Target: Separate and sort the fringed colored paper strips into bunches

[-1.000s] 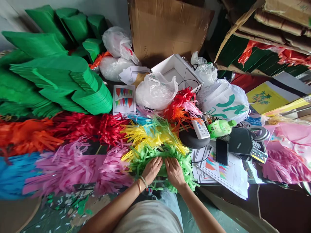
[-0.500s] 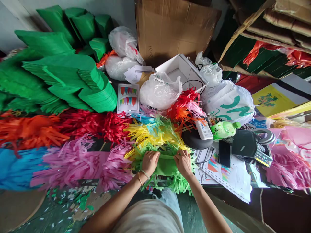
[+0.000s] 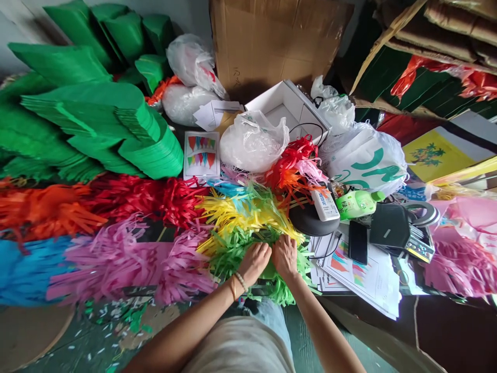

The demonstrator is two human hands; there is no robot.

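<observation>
Over a light green paper fringe at the table's front edge, my two hands are almost side by side. My left hand, with a bracelet and bangle on its wrist, has its fingers closed on the upper part of the fringe. Just right of it, my right hand has its fingers curled down and closed on the same piece. The fingertips are partly hidden among the strips. Behind the hands spreads a yellow fringe. To their left lies a pink fringe.
Red fringe, orange fringe and blue fringe lie leftward, below stacked green sheets. Rightward are a black phone, printed sheets, a green bottle and a tape roll. A white box stands behind.
My hands have moved toward each other, from well apart to nearly touching. The flat green middle between them is now mostly covered by the hands and strips. The view has shifted slightly.
</observation>
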